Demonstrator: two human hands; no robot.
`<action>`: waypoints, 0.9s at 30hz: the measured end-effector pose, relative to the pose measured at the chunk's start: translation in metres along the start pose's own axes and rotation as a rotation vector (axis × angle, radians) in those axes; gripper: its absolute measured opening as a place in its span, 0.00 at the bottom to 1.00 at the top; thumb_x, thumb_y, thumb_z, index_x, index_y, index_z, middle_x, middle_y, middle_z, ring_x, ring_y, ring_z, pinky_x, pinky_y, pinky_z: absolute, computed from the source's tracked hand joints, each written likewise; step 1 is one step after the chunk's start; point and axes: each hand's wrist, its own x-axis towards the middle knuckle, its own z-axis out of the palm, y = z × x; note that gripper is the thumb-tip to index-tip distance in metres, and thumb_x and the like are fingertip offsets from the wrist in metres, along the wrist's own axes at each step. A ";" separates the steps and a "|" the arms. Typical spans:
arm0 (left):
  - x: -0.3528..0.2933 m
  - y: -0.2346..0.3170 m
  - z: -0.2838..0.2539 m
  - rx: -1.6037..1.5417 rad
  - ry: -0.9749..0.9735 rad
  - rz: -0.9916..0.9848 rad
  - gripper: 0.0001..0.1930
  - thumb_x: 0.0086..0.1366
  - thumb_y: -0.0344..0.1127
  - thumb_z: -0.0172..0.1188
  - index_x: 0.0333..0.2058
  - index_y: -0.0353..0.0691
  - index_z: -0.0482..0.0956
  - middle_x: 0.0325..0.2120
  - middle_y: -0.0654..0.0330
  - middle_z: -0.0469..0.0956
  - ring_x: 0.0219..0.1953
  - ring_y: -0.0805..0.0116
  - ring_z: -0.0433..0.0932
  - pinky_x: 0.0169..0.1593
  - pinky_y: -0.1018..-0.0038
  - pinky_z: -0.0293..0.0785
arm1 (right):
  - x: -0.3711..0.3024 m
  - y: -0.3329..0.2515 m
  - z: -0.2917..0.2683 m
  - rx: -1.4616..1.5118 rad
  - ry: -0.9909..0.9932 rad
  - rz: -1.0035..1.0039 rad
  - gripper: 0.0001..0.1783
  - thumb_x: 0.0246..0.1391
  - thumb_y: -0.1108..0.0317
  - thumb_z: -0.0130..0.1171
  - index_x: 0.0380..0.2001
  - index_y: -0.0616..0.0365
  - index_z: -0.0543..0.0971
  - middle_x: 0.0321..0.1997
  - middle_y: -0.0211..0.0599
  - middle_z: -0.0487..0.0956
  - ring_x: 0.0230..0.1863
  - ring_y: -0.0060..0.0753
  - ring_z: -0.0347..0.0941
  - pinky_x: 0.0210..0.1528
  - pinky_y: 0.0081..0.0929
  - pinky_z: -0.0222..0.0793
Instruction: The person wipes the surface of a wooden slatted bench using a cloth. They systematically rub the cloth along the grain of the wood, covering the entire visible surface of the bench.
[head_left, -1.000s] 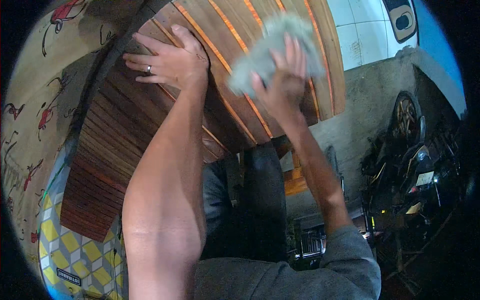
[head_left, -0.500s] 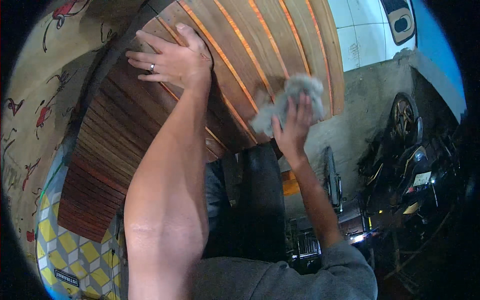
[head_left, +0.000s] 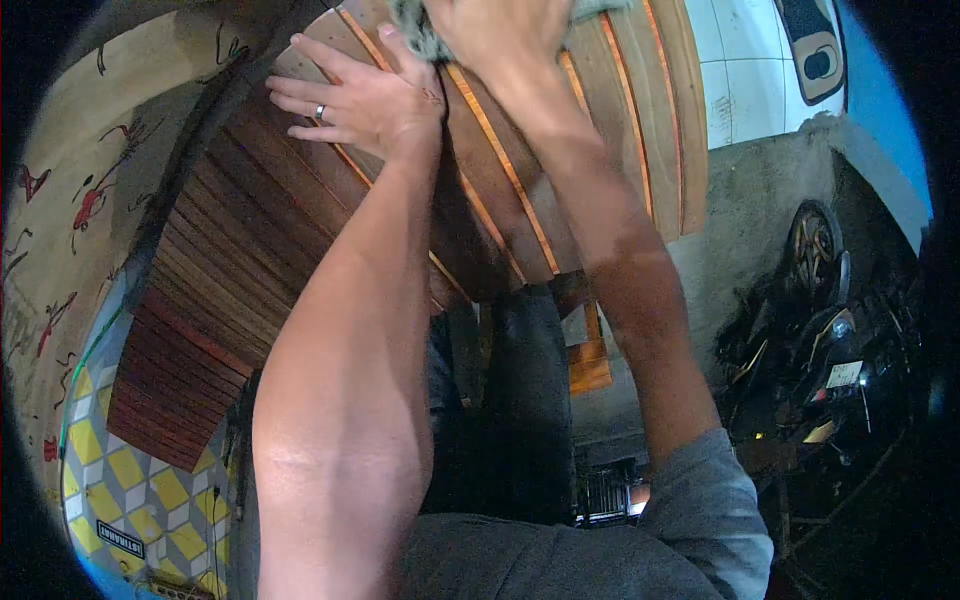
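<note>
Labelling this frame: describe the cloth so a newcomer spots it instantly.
Start at the big slatted brown wooden table top filling the upper left. Follow the right hand to the picture's top edge; the crumpled grey-green cloth lies pressed beneath it. It is the only soft, pale thing on the wood; the ringed left hand rests bare beside it.

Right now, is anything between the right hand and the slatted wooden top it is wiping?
Only the grey cloth, pressed under the right hand against the slatted wooden top. The left hand lies flat on the wood beside it, not in the way.
</note>
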 end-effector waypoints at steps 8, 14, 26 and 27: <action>0.002 -0.011 -0.004 -0.048 0.001 -0.001 0.48 0.60 0.66 0.50 0.69 0.39 0.49 0.67 0.27 0.40 0.70 0.34 0.39 0.68 0.37 0.34 | -0.148 0.021 -0.073 0.140 -0.264 0.137 0.46 0.49 0.47 0.59 0.65 0.65 0.61 0.69 0.59 0.59 0.71 0.61 0.52 0.68 0.61 0.46; -0.002 0.001 -0.001 -0.109 0.046 -0.023 0.43 0.65 0.64 0.46 0.69 0.42 0.51 0.68 0.32 0.42 0.71 0.37 0.38 0.69 0.40 0.32 | -0.286 0.084 -0.169 0.114 -0.703 -0.115 0.43 0.49 0.47 0.61 0.63 0.61 0.65 0.70 0.56 0.58 0.70 0.61 0.53 0.68 0.60 0.47; 0.026 -0.109 -0.027 -0.466 0.022 0.287 0.39 0.67 0.60 0.46 0.69 0.43 0.51 0.68 0.32 0.45 0.71 0.34 0.43 0.68 0.38 0.36 | -0.014 -0.011 -0.012 0.093 -0.093 -0.238 0.40 0.60 0.46 0.50 0.66 0.64 0.61 0.71 0.59 0.57 0.72 0.59 0.50 0.70 0.51 0.44; 0.040 -0.136 -0.018 -0.377 0.047 0.251 0.39 0.68 0.61 0.45 0.69 0.44 0.51 0.68 0.32 0.45 0.70 0.34 0.43 0.68 0.38 0.36 | -0.015 -0.011 -0.010 0.194 -0.068 -0.217 0.40 0.59 0.45 0.52 0.67 0.60 0.62 0.70 0.57 0.58 0.71 0.60 0.51 0.69 0.53 0.45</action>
